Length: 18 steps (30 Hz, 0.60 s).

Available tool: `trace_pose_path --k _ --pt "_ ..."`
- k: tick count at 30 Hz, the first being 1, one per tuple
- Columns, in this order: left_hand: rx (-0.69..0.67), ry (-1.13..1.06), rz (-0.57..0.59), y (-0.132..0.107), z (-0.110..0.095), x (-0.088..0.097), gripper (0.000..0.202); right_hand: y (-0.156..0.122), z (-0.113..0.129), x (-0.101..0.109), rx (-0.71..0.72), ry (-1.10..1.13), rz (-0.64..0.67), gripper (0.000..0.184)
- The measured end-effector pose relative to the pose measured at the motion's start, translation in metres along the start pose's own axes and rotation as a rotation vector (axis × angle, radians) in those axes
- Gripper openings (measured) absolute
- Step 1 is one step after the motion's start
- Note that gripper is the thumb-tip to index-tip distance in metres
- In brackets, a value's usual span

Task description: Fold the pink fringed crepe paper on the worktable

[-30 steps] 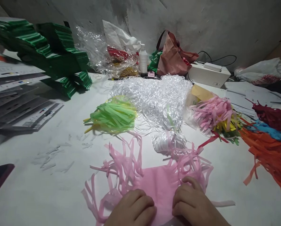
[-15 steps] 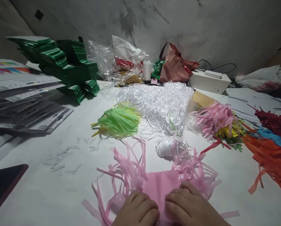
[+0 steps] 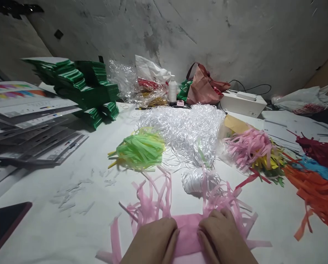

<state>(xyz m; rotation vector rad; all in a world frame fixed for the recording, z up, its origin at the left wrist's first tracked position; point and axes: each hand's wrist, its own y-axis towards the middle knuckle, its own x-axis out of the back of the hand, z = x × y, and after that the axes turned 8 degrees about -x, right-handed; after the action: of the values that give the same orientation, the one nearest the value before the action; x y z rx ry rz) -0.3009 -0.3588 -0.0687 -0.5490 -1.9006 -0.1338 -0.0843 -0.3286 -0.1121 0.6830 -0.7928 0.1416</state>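
Observation:
A pink tissue paper sheet (image 3: 187,229) with long cut fringes on both sides lies on the white table at the near edge. My left hand (image 3: 153,240) and my right hand (image 3: 221,234) rest side by side on its uncut middle band. Their fingers are curled and pressed together onto the paper, gripping its near part. The pink fringes (image 3: 153,198) splay out beyond my fingertips. A small coil of white string (image 3: 197,179) lies just past the paper.
A green fringe bundle (image 3: 139,148), a white string pile (image 3: 183,126) and pink-yellow tassels (image 3: 249,146) lie mid-table. Orange strips (image 3: 315,187) are on the right. Left are folded green paper (image 3: 81,86), printed sheets (image 3: 29,121) and a dark slab (image 3: 4,223). A bottle (image 3: 172,89), bag (image 3: 204,86) and white box (image 3: 242,102) line the wall.
Both hands have drawn closer together and pushed forward on the pink paper. Its flat middle band looks narrower and the fringes are more bunched. The view has tilted upward.

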Motion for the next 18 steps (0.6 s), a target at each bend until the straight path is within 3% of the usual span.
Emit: trace_pose_path --k 4,9,11,15,18 --pt "0.096 -0.035 0.044 0.014 -0.003 0.002 0.033 -0.003 -0.005 -0.005 -0.032 -0.061 0.017 0.033" --pt "0.121 -0.016 0.046 0.018 -0.003 0.001 0.034 0.000 -0.006 -0.002 -0.033 -0.161 0.041 0.025" --pt "0.121 -0.005 0.040 0.020 -0.003 0.001 0.033 0.003 -0.004 0.002 -0.008 -0.272 -0.007 0.026" --pt "0.111 -0.014 0.031 0.022 -0.004 -0.001 0.034 0.005 0.000 0.007 0.186 -0.335 -0.161 0.024" --pt "0.111 -0.006 0.034 0.021 -0.003 -0.004 0.032 0.001 0.000 0.004 0.394 -0.250 -0.168 0.020"
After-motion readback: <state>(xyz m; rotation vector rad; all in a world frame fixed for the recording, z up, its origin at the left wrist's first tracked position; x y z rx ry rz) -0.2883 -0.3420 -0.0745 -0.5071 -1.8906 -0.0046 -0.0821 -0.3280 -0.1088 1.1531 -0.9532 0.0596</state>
